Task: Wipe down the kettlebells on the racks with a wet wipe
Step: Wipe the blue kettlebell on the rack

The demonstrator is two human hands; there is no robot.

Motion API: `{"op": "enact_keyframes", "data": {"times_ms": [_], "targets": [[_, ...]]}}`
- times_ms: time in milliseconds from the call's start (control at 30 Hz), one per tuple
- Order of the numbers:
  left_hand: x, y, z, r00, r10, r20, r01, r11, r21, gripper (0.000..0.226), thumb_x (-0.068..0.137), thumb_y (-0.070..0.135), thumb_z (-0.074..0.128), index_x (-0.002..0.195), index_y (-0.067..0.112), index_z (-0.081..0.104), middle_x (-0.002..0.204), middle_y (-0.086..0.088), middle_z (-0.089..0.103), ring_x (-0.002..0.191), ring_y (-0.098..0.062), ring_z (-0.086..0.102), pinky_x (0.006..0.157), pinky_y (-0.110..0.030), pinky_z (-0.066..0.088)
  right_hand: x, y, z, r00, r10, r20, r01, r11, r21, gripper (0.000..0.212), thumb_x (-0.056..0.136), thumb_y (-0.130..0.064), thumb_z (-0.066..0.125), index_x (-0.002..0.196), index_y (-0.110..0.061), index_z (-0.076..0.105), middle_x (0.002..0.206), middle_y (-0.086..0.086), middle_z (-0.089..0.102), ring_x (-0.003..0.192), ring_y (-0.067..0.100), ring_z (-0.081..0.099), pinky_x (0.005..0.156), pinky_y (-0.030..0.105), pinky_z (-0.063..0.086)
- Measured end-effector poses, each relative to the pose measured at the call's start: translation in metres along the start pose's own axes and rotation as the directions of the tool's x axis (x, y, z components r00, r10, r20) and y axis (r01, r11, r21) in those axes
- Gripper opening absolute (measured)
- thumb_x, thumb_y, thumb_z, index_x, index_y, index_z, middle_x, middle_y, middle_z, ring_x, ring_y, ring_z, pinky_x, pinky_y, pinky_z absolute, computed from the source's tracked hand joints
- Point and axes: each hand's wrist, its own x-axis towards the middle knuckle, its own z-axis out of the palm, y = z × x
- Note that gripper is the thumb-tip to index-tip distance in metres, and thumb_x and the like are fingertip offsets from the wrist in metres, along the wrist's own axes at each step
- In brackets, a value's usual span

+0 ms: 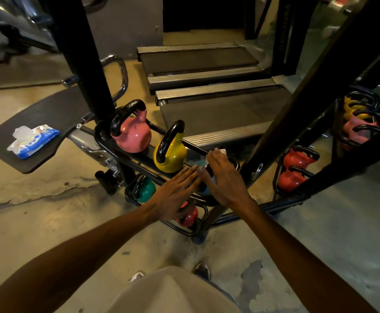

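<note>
A low black rack [125, 152] holds a pink kettlebell [132, 136] and a yellow kettlebell [172, 158] on its top tier. Beside them stands a blue kettlebell [199, 164], mostly hidden under my hands. My right hand [226, 177] lies over its black handle with fingers stretched, pressing a white wet wipe [222, 152] that peeks out past the fingertips. My left hand [176, 192] reaches in flat, its straight fingertips touching the blue kettlebell's near side. A green kettlebell [147, 188] and a red kettlebell [190, 216] sit on lower tiers.
A blue pack of wet wipes [33, 140] lies on a black footplate [37, 163] at the left. Black machine posts [83, 59] rise on both sides of the rack. More red, pink and yellow kettlebells [297, 164] show at the right. Treadmill decks [218, 105] lie behind.
</note>
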Motion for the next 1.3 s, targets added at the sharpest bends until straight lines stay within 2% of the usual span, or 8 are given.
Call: {"op": "enact_keyframes", "data": {"times_ms": [233, 400, 500, 600, 767, 900, 1200, 1300], "targets": [[-0.006, -0.012, -0.003, 0.999, -0.052, 0.006, 0.052, 0.999, 0.011, 0.084, 0.102, 0.04, 0.051, 0.167, 0.006, 0.009, 0.174, -0.016, 0.005, 0.163, -0.026, -0.001, 0.132, -0.047, 0.009, -0.004, 0.005, 0.007, 0.988, -0.153, -0.036, 0.148, 0.982, -0.121, 0.078, 0.104, -0.068, 0.029, 0.152, -0.01, 0.048, 0.162, 0.011, 0.043, 0.155, 0.024, 0.03, 0.126, 0.036, 0.018], [0.008, -0.024, -0.014, 0.994, -0.084, -0.064, 0.086, 0.996, 0.034, 0.075, 0.102, 0.033, 0.045, 0.165, 0.003, 0.017, 0.174, -0.017, 0.01, 0.163, -0.027, 0.004, 0.132, -0.045, 0.01, -0.012, 0.013, 0.017, 0.97, -0.23, -0.072, 0.218, 0.964, -0.15, 0.075, 0.107, -0.064, 0.032, 0.155, -0.008, 0.045, 0.162, 0.012, 0.043, 0.156, 0.024, 0.03, 0.127, 0.046, 0.027], [0.028, -0.036, -0.027, 0.995, -0.073, -0.066, 0.075, 0.997, 0.021, 0.068, 0.106, 0.025, 0.044, 0.165, 0.003, 0.018, 0.174, -0.017, 0.012, 0.163, -0.025, 0.005, 0.131, -0.046, 0.017, -0.02, 0.013, 0.019, 0.901, -0.433, 0.0, 0.416, 0.865, -0.28, 0.075, 0.105, -0.063, 0.04, 0.149, -0.004, 0.052, 0.155, 0.015, 0.051, 0.152, 0.027, 0.037, 0.13, 0.042, 0.02], [0.049, -0.047, -0.039, 0.997, -0.048, -0.063, 0.049, 0.998, 0.029, 0.066, 0.107, 0.023, 0.041, 0.165, 0.004, 0.017, 0.174, -0.016, 0.013, 0.163, -0.025, 0.007, 0.131, -0.044, 0.017, -0.021, 0.018, 0.016, 0.935, -0.346, -0.075, 0.32, 0.917, -0.239, 0.072, 0.107, -0.059, 0.041, 0.153, -0.004, 0.046, 0.161, 0.015, 0.044, 0.156, 0.026, 0.03, 0.128, 0.046, 0.025], [0.081, -0.054, -0.054, 1.0, 0.02, 0.018, -0.021, 0.999, 0.032, 0.066, 0.107, 0.035, 0.026, 0.166, 0.005, 0.019, 0.173, -0.015, 0.016, 0.162, -0.025, 0.014, 0.132, -0.041, 0.016, -0.034, 0.022, 0.026, 0.829, -0.545, 0.123, 0.548, 0.752, -0.366, 0.07, 0.107, -0.059, 0.04, 0.151, -0.005, 0.05, 0.159, 0.014, 0.047, 0.156, 0.027, 0.028, 0.13, 0.043, 0.019], [0.106, -0.052, -0.054, 0.999, 0.012, 0.032, -0.012, 1.0, -0.003, 0.063, 0.11, 0.036, 0.031, 0.166, 0.007, 0.02, 0.173, -0.015, 0.019, 0.161, -0.025, 0.016, 0.132, -0.04, 0.015, -0.037, 0.022, 0.033, 0.879, -0.476, 0.004, 0.458, 0.842, -0.285, 0.064, 0.109, -0.05, 0.045, 0.153, -0.004, 0.048, 0.159, 0.014, 0.046, 0.157, 0.025, 0.027, 0.127, 0.046, 0.025], [0.145, -0.036, -0.052, 0.99, -0.014, 0.142, 0.016, 1.0, -0.012, 0.061, 0.113, 0.042, 0.033, 0.166, 0.014, 0.023, 0.172, -0.012, 0.024, 0.159, -0.027, 0.022, 0.13, -0.043, 0.022, -0.035, 0.038, 0.031, 0.77, -0.635, 0.068, 0.627, 0.73, -0.273, 0.067, 0.106, -0.043, 0.057, 0.157, -0.003, 0.04, 0.161, 0.014, 0.043, 0.158, 0.026, 0.024, 0.129, 0.045, 0.021], [0.147, -0.03, -0.053, 0.99, -0.028, 0.142, 0.029, 1.0, -0.006, 0.061, 0.112, 0.041, 0.037, 0.165, 0.013, 0.027, 0.171, -0.014, 0.027, 0.158, -0.03, 0.025, 0.129, -0.046, 0.025, -0.034, 0.039, 0.028, 0.842, -0.536, -0.06, 0.525, 0.841, -0.13, 0.06, 0.105, -0.036, 0.059, 0.155, -0.005, 0.045, 0.161, 0.013, 0.045, 0.158, 0.024, 0.025, 0.127, 0.048, 0.026]]}}
